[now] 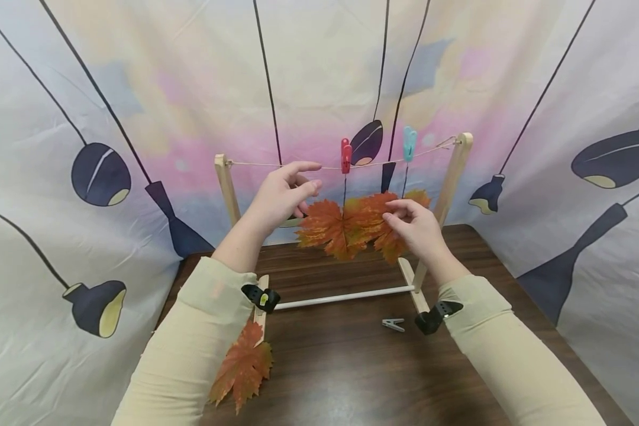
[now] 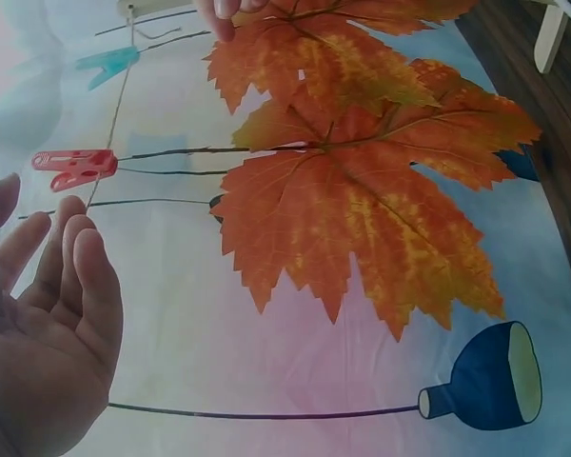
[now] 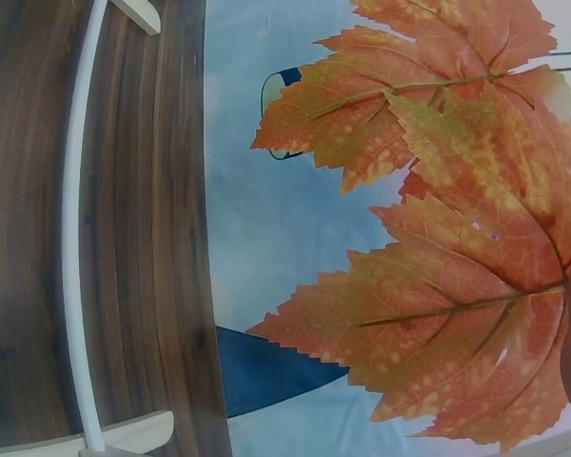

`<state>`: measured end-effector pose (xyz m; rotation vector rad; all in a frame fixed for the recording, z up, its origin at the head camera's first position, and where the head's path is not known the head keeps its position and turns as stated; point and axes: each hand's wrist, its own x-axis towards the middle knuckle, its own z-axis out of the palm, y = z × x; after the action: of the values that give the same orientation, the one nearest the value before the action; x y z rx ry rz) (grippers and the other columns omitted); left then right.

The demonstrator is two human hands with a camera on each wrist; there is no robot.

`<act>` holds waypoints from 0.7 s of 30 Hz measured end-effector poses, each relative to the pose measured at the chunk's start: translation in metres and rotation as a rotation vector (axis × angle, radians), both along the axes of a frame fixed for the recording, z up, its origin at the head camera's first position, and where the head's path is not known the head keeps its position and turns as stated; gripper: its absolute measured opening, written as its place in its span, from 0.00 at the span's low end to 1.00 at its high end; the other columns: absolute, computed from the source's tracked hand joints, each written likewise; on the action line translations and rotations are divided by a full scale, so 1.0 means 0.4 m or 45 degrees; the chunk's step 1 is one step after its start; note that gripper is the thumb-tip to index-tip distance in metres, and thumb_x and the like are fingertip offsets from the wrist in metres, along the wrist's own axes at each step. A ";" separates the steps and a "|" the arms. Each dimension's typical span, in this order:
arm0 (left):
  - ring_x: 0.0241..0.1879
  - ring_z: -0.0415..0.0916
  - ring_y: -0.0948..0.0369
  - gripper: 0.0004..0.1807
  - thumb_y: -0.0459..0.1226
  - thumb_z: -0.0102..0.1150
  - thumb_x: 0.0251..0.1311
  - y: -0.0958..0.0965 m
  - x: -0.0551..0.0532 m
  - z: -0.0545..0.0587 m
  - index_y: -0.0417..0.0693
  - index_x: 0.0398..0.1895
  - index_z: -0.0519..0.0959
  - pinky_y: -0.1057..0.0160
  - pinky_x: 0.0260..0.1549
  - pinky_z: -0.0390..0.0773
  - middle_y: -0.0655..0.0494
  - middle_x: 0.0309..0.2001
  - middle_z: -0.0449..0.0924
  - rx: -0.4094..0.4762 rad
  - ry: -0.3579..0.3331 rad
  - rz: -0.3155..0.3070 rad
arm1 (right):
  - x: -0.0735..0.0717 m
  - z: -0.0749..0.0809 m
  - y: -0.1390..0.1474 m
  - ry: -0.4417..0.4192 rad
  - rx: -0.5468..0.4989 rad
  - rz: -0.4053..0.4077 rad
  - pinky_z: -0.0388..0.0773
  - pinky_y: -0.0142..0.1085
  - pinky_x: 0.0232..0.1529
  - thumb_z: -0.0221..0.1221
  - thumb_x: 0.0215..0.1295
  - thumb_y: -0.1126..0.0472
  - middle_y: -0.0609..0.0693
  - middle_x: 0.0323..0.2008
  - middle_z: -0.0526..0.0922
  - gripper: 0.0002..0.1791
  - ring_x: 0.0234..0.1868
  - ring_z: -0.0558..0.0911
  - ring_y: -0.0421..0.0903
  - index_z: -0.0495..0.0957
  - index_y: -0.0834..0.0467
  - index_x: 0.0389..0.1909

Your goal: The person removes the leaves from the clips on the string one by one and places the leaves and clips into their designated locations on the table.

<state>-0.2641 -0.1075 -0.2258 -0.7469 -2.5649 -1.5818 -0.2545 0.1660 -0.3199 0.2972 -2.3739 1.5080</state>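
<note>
Two orange artificial maple leaves hang by their stems from a string [image 1: 277,165]. A red clothespin [image 1: 346,156] clips the left leaf [image 2: 352,209]; a light blue clothespin [image 1: 409,144] clips the right leaf [image 3: 438,324]. The leaves overlap each other. My left hand [image 1: 283,198] stays beside the red clothespin, fingers loosely spread and holding nothing; the left wrist view shows its fingertips [image 2: 71,207] close to the string. In front of the right leaf is my right hand [image 1: 416,229], its thumb and forefinger slightly apart at the leaf's surface.
The string runs between two wooden posts [image 1: 454,177], joined low down by a white rod [image 1: 346,297]. A grey clothespin [image 1: 393,324] lies on the dark wooden table [image 1: 341,367]. Another maple leaf [image 1: 245,364] rests at the left, partly behind my left sleeve. Printed cloth hangs behind.
</note>
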 end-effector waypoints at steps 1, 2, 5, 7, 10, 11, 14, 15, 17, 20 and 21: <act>0.30 0.75 0.48 0.22 0.46 0.54 0.65 0.000 -0.001 0.002 0.63 0.62 0.70 0.58 0.27 0.79 0.50 0.43 0.77 -0.007 0.001 0.001 | -0.001 0.000 -0.001 0.004 0.009 0.002 0.77 0.41 0.28 0.59 0.65 0.53 0.53 0.30 0.76 0.19 0.28 0.78 0.60 0.76 0.58 0.53; 0.30 0.75 0.49 0.22 0.47 0.54 0.64 0.000 -0.001 0.004 0.64 0.62 0.70 0.58 0.27 0.79 0.50 0.43 0.77 -0.018 0.000 0.001 | -0.001 0.000 -0.002 0.007 0.021 0.004 0.76 0.40 0.27 0.59 0.65 0.53 0.52 0.31 0.76 0.19 0.29 0.78 0.60 0.76 0.58 0.53; 0.30 0.75 0.49 0.23 0.47 0.55 0.64 0.005 -0.003 0.012 0.65 0.63 0.69 0.55 0.29 0.79 0.52 0.42 0.77 -0.050 -0.001 -0.002 | 0.000 0.002 -0.008 0.008 0.055 0.014 0.74 0.36 0.26 0.58 0.65 0.52 0.51 0.31 0.77 0.19 0.29 0.78 0.59 0.76 0.57 0.53; 0.32 0.75 0.47 0.24 0.47 0.55 0.64 0.009 -0.005 0.018 0.64 0.63 0.68 0.53 0.30 0.79 0.52 0.42 0.77 -0.058 -0.004 -0.009 | 0.001 0.007 -0.013 0.009 0.066 0.021 0.74 0.35 0.26 0.58 0.65 0.51 0.51 0.31 0.77 0.19 0.28 0.78 0.56 0.76 0.56 0.53; 0.33 0.75 0.44 0.25 0.48 0.55 0.64 0.018 -0.008 0.030 0.62 0.64 0.67 0.52 0.30 0.79 0.51 0.42 0.77 -0.068 -0.005 -0.021 | -0.001 0.018 -0.022 0.022 0.072 0.025 0.74 0.36 0.26 0.58 0.64 0.50 0.50 0.31 0.77 0.20 0.27 0.76 0.51 0.76 0.55 0.53; 0.34 0.75 0.43 0.26 0.48 0.55 0.63 0.021 -0.009 0.033 0.62 0.65 0.67 0.53 0.30 0.79 0.51 0.42 0.77 -0.068 -0.007 -0.024 | -0.002 0.022 -0.025 0.027 0.073 0.027 0.74 0.36 0.26 0.58 0.64 0.49 0.50 0.31 0.77 0.20 0.26 0.76 0.49 0.76 0.54 0.53; 0.33 0.74 0.42 0.27 0.48 0.56 0.63 0.028 -0.012 0.042 0.60 0.66 0.66 0.53 0.29 0.79 0.50 0.40 0.78 -0.082 -0.003 -0.032 | -0.007 0.035 -0.035 0.033 0.083 0.040 0.74 0.36 0.25 0.59 0.64 0.49 0.51 0.31 0.77 0.20 0.25 0.76 0.47 0.76 0.54 0.53; 0.33 0.74 0.42 0.28 0.48 0.56 0.63 0.029 -0.013 0.043 0.59 0.66 0.65 0.53 0.28 0.80 0.50 0.40 0.78 -0.089 -0.003 -0.034 | -0.008 0.038 -0.037 0.033 0.091 0.043 0.74 0.36 0.25 0.59 0.64 0.49 0.51 0.31 0.77 0.20 0.25 0.76 0.47 0.76 0.53 0.54; 0.33 0.74 0.42 0.29 0.47 0.57 0.62 0.032 -0.016 0.046 0.58 0.67 0.64 0.52 0.28 0.80 0.51 0.39 0.79 -0.104 -0.004 -0.038 | -0.011 0.043 -0.041 0.025 0.117 0.048 0.74 0.36 0.25 0.59 0.64 0.49 0.51 0.31 0.77 0.20 0.24 0.77 0.47 0.76 0.53 0.54; 0.32 0.74 0.41 0.30 0.48 0.57 0.62 0.035 -0.021 0.046 0.58 0.67 0.64 0.50 0.29 0.79 0.52 0.38 0.79 -0.119 -0.005 -0.039 | -0.015 0.047 -0.044 0.009 0.157 0.055 0.74 0.37 0.25 0.58 0.64 0.49 0.50 0.32 0.77 0.20 0.25 0.78 0.47 0.76 0.52 0.54; 0.32 0.74 0.41 0.30 0.48 0.57 0.62 0.037 -0.023 0.045 0.58 0.67 0.64 0.50 0.29 0.79 0.52 0.39 0.79 -0.119 -0.005 -0.037 | -0.016 0.048 -0.046 0.007 0.168 0.055 0.74 0.37 0.26 0.58 0.64 0.49 0.50 0.32 0.77 0.20 0.25 0.78 0.47 0.76 0.52 0.54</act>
<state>-0.2733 -0.0926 -0.2078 -0.7932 -2.6590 -1.4817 -0.2611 0.1476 -0.3005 0.3849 -2.4823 1.3686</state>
